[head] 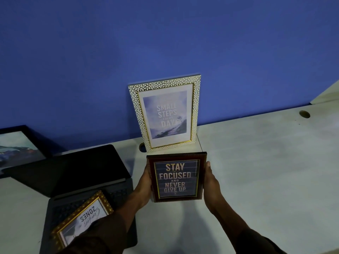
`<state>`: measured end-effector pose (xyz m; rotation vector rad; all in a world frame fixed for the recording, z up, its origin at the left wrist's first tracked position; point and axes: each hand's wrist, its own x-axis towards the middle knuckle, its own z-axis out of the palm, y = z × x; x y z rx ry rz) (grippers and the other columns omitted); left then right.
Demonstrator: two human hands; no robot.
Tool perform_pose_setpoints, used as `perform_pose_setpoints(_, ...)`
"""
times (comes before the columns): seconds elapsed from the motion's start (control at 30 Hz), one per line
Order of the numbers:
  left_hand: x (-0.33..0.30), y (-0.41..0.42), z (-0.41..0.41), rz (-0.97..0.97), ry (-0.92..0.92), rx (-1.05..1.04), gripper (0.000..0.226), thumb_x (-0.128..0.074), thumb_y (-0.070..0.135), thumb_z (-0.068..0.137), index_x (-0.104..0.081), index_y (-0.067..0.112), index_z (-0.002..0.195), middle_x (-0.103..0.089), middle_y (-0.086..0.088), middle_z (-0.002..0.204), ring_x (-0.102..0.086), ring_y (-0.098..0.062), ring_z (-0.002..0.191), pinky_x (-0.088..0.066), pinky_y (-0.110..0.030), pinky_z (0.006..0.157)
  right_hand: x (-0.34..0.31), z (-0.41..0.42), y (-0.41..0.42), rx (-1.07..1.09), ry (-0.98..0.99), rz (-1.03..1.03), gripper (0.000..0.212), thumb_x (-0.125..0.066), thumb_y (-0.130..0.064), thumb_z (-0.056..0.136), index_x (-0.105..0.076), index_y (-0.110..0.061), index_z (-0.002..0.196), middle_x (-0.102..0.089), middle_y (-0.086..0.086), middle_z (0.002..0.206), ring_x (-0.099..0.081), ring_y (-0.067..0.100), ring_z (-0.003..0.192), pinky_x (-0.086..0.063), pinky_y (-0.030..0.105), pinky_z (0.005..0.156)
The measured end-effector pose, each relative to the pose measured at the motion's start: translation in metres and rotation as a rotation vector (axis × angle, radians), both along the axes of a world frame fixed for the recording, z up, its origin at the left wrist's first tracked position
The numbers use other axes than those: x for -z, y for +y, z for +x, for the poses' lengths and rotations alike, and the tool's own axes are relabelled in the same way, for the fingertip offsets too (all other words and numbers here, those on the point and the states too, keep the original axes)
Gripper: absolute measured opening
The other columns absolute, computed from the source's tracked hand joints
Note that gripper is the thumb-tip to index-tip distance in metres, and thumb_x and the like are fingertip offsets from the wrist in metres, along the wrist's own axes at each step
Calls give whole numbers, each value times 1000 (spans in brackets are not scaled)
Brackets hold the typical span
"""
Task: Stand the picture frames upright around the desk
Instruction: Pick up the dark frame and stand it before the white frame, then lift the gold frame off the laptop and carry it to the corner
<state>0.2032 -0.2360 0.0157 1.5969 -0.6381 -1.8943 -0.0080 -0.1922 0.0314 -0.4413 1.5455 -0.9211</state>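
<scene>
A dark red frame (pixel 176 177) reading "Stay focused and never give up" stands upright on the white desk (pixel 256 162). My left hand (pixel 145 184) presses its left edge and my right hand (pixel 211 182) its right edge. Behind it a white pebble-pattern frame (pixel 165 112) with "Small steps every day" stands upright against the blue wall. A gold ornate frame (pixel 82 219) lies flat on the laptop keyboard at lower left, partly covered by my left sleeve. A black frame (pixel 20 147) leans at the far left.
An open dark laptop (pixel 77 173) takes up the left side of the desk. Two round cable holes (pixel 304 114) (pixel 142 147) are cut near the desk's back edge. A blue wall (pixel 165 43) runs along the back.
</scene>
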Motion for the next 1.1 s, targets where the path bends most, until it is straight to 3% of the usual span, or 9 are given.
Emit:
perform_pose_setpoints(0.2, 20, 1, -2, 102, -50, -70, 60, -32, 62, 102, -76, 21, 108, -83, -7, 98, -78, -25, 89, -59, -39, 80, 6, -2, 1, 19, 54, 58, 50, -21, -55, 105, -67, -35, 100, -73, -20, 78, -72, 0, 66, -49, 13, 54)
perform_pose_setpoints(0.3, 19, 0, -3, 99, -128, -86, 64, -25, 59, 104, -75, 20, 104, -82, 1, 79, -75, -19, 80, -53, -31, 67, 5, -1, 2, 18, 69, 63, 48, -20, -54, 106, -65, -37, 99, -68, -18, 85, -65, 0, 76, -47, 18, 65)
perform_pose_setpoints(0.4, 16, 3, -3, 90, -169, -105, 65, -19, 58, 105, -72, 24, 92, -78, 8, 65, -70, -16, 79, -51, -33, 79, 11, -3, 9, 48, 61, 41, 49, -21, -53, 106, -65, -31, 109, -68, -10, 100, -64, 9, 92, -45, 28, 91)
perform_pose_setpoints(0.5, 16, 9, 3, 55, -225, -83, 59, -18, 55, 106, -69, 26, 94, -75, 3, 85, -68, -19, 88, -42, -35, 94, 19, -5, 21, 71, 108, 0, 55, -23, -57, 104, -59, -24, 130, -63, 4, 127, -56, 22, 120, -37, 38, 102)
perform_pose_setpoints(0.6, 14, 21, 13, 2, -267, -99, 64, -21, 57, 105, -61, 16, 134, -66, -11, 134, -59, -28, 127, -39, -40, 105, 17, -5, 40, 138, 143, -13, 65, -26, -60, 103, -55, -18, 144, -58, 11, 144, -51, 29, 135, -34, 46, 109)
perform_pose_setpoints(0.67, 5, 30, 20, -20, -258, -110, 67, -23, 54, 106, -47, 10, 149, -51, -14, 152, -49, -30, 138, -34, -41, 113, 15, -5, 55, 184, 167, -5, 66, -28, -62, 102, -51, -19, 148, -52, 11, 152, -48, 29, 138, -32, 49, 114)
perform_pose_setpoints(0.87, -12, 76, 61, -115, -266, -64, 69, -30, 66, 100, -45, 22, 152, -48, -4, 153, -45, -26, 141, -30, -38, 114, 11, 32, 114, 197, 255, 49, 72, -28, -67, 100, -51, -19, 147, -55, 12, 147, -51, 31, 134, -38, 49, 110)
perform_pose_setpoints(0.97, -10, 101, 91, -189, -342, -23, 77, -32, 81, 87, -46, 34, 146, -49, -2, 153, -44, -27, 143, -31, -50, 120, 13, 66, 135, 163, 268, 40, 71, -29, -67, 99, -51, -19, 147, -58, 11, 144, -54, 30, 131, -40, 49, 109)
perform_pose_setpoints(1.1, -24, 152, 165, -252, -399, -53, 47, -35, 52, 105, -51, 26, 140, -54, -4, 145, -48, -26, 137, -34, -38, 115, 9, 143, 165, 66, 244, 3, 67, -31, -63, 101, -49, -19, 148, -57, 11, 146, -55, 30, 129, -41, 48, 108)
